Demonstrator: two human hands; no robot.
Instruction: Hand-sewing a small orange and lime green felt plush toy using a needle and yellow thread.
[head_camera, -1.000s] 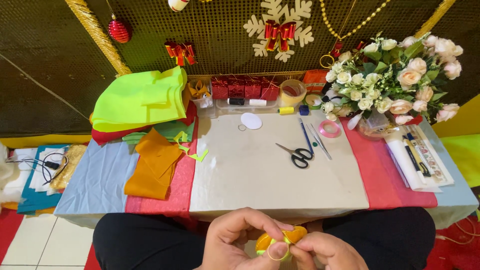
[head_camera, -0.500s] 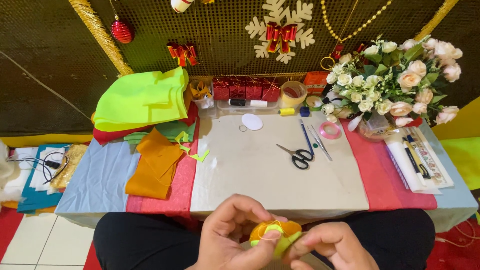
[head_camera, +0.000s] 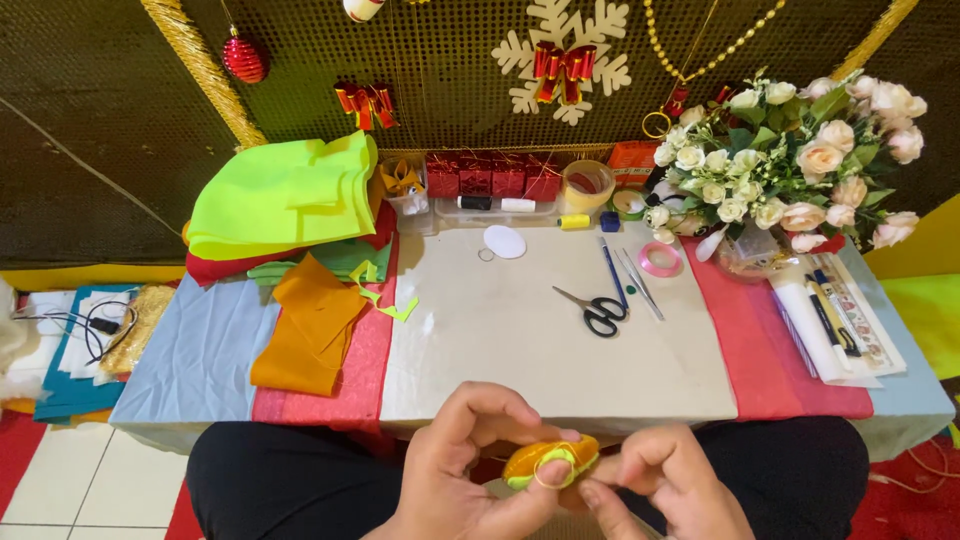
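A small padded felt piece (head_camera: 548, 462), orange with a lime green patch, sits between both hands just below the table's front edge, over my lap. My left hand (head_camera: 470, 470) cups it from the left with the thumb underneath and the fingers curled over its top. My right hand (head_camera: 665, 485) pinches its right side; a thin metal ring (head_camera: 548, 473) lies against the piece by the fingertips. Black-handled scissors (head_camera: 598, 310) lie on the beige mat (head_camera: 500, 340), beyond both hands.
Stacked felt sheets in lime, red and green (head_camera: 285, 200) and orange felt (head_camera: 310, 325) lie at left. A flower bouquet (head_camera: 790, 165), pink ribbon roll (head_camera: 659, 259), pens (head_camera: 612, 275), tape roll (head_camera: 587, 184), red boxes (head_camera: 485, 178) and thread spools line the back. Papers (head_camera: 830, 320) lie at right.
The felt piece has been turned between the fingers, its orange side now up. Both hands stay low over the lap; the right hand has shifted slightly.
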